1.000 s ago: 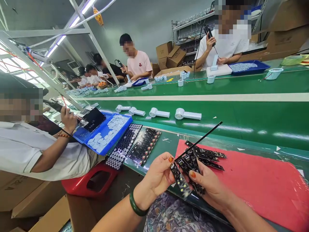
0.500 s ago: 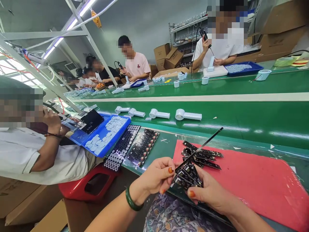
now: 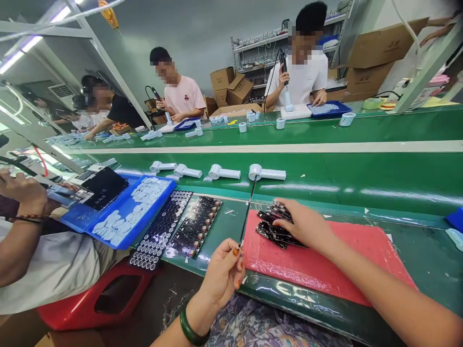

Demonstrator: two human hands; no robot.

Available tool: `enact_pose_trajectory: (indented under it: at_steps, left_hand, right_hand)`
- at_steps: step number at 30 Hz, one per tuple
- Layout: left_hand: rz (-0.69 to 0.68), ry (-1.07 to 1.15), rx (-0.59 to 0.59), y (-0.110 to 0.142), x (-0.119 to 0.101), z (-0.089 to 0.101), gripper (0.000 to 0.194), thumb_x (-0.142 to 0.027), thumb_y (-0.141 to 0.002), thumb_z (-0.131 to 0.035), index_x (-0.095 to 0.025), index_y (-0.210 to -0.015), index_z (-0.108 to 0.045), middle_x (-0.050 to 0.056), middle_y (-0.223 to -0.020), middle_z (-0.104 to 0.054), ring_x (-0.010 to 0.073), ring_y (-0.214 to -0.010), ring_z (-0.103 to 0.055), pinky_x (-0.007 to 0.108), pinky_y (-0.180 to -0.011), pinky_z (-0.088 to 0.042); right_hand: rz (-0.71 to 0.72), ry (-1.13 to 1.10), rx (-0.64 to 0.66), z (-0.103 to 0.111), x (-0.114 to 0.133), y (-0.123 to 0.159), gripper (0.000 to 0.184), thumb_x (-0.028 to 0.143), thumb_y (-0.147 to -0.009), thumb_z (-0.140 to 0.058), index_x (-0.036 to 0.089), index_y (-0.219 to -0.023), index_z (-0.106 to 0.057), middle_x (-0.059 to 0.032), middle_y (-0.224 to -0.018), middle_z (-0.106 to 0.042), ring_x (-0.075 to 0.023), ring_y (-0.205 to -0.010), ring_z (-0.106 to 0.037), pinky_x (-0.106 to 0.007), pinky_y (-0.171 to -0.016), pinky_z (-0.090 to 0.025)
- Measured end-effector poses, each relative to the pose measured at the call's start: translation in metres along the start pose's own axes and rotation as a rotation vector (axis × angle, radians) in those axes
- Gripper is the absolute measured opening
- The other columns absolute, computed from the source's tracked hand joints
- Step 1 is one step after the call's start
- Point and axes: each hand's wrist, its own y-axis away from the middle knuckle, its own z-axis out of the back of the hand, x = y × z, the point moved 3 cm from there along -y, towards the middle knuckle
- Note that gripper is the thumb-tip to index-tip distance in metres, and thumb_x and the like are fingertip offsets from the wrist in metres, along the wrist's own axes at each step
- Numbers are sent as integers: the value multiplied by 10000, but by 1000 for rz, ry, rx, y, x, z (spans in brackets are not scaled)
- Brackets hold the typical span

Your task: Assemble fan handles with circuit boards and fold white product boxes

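Note:
My left hand (image 3: 224, 265), with a green bangle on its wrist, pinches the lower end of a thin black strip (image 3: 248, 209). The strip points up and away, its far end overlapping a light-blue part on the belt in view. My right hand (image 3: 307, 222) is closed over narrow black circuit boards (image 3: 269, 232), thumb on the near side; its fingertips are partly hidden. These boards lie in a loose pile on the red mat (image 3: 358, 255). Left of the mat lies an unsplit circuit board panel (image 3: 197, 225).
A dark sheet with white rings (image 3: 162, 229) lies beside a blue tray (image 3: 170, 188) of pale-blue pieces. Several light-blue round-headed parts (image 3: 226, 173) lie along the green belt (image 3: 343, 178). A co-worker's hand (image 3: 27, 193) is at left, by a red stool (image 3: 90, 306). Other people work across the belt.
My right hand has carried the fanned circuit boards from near my lap forward onto the pile. My left hand has drawn the strip away from them and lowered slightly. The view has turned right.

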Motion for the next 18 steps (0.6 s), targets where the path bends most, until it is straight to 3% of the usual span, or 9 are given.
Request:
enact_pose_trajectory:
  at_steps: [2, 6, 9, 11, 15, 18]
  left_hand:
    - [0, -8, -22, 3, 3, 3, 327, -404, -849, -736, -174, -803, -508, -67, -588, -546, 13, -316, -399, 126, -346, -244]
    - [-7, -14, -52, 9, 4, 7, 353, -411, -848, -733, -174, -766, -485, -64, -583, -552, 16, -314, -411, 122, -345, -256]
    - [4, -24, -54, 12, 6, 11, 370, -419, -830, -751, -178, -765, -477, -62, -588, -568, 21, -312, -420, 121, -336, -263]
    - [6, -36, -46, 15, 7, 12, 375, -428, -821, -758, -179, -769, -482, -65, -581, -570, 24, -311, -429, 117, -329, -265]
    - [-4, -52, -18, 22, 8, 13, 382, -444, -826, -750, -175, -756, -487, -63, -582, -578, 29, -309, -448, 115, -317, -273]
    - [-20, -72, -9, 29, 8, 15, 380, -449, -838, -736, -168, -749, -495, -57, -604, -587, 28, -319, -470, 117, -329, -302]
  right_hand:
    - [39, 42, 79, -11, 3, -3, 594, 485, -918, -570, 201, -1434, -497, -142, -1360, -609, -373, -1221, -577, -524, -988, -477]
    - [79, 73, 83, -18, 13, 12, 978, 651, -806, -649, 184, -1573, -263, -189, -1475, -481, -399, -1300, -497, -557, -1027, -448]
    - [128, 158, 111, -19, 16, 22, 1152, 587, -657, -799, 220, -1585, -226, -180, -1518, -416, -430, -1295, -483, -576, -1004, -452]
    - [127, 225, 122, -19, 15, 20, 1083, 484, -677, -798, 212, -1575, -258, -182, -1490, -442, -424, -1248, -518, -552, -972, -468]
    - [91, 318, 199, -13, 11, 4, 769, 276, -820, -591, 221, -1545, -338, -152, -1300, -591, -339, -1079, -622, -414, -830, -498]
    - [73, 333, 263, -10, 11, -6, 772, 237, -806, -574, 244, -1545, -351, -131, -1200, -628, -322, -973, -649, -365, -722, -475]
